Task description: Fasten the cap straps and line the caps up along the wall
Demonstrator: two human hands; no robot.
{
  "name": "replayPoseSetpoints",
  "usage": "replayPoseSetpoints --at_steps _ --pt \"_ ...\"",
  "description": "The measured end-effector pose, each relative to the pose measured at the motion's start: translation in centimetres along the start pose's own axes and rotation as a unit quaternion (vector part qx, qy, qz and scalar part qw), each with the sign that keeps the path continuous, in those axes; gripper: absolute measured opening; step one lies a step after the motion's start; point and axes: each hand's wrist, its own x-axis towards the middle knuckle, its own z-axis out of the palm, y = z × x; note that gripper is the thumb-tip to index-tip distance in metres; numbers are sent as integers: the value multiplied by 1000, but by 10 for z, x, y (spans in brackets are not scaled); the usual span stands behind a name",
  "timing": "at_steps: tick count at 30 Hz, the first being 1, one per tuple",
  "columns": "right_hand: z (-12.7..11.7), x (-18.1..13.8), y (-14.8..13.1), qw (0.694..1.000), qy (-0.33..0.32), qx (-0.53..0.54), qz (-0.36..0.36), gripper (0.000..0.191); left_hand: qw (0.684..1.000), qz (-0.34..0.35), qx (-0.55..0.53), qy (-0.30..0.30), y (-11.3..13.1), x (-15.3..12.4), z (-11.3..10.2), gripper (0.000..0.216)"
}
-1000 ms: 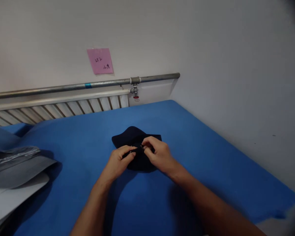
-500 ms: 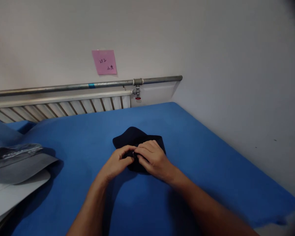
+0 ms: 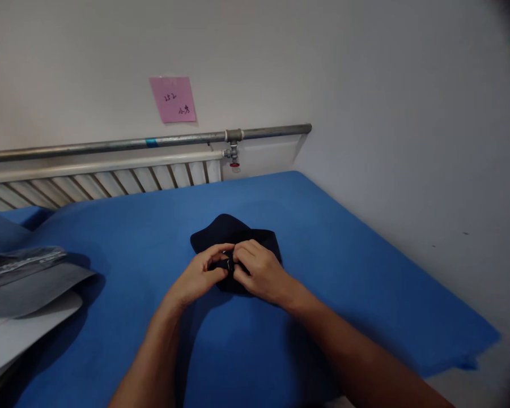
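Two hands (image 3: 261, 274); one dark cap (image 3: 222, 230); one grey cap (image 3: 38, 288) at nine o'clock; one pink note (image 3: 173, 101), eleven o'clock.

We are plainly indoors, though whether at home or in a workplace we cannot tell. Beyond the left hand (image 3: 195, 277), we see a radiator (image 3: 128, 181) and a pipe (image 3: 110, 146) with a red-handled valve (image 3: 233, 152), along a pale wall (image 3: 259, 73) bearing a handwritten pink note (image 3: 174, 102). Right of the right hand (image 3: 263, 271), a side wall (image 3: 429, 170) meets the blue cloth (image 3: 323, 238) spread beneath both hands.
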Motion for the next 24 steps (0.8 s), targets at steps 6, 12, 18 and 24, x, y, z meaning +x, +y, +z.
replayPoseSetpoints --at_steps 6,12,18,24 --pt "1 -1 2 999 -48 0 -4 8 999 -9 23 -26 0 -1 -1 53" --pt "0 -1 4 998 -46 28 25 13 999 -26 23 -24 -1 -2 -2 56" --pt "-6 1 12 977 3 187 106 12 999 -16 36 -1 -1 -2 -8 42" --pt "-11 2 21 964 77 237 95 10 997 -26 76 -4 0 -2 -9 23"
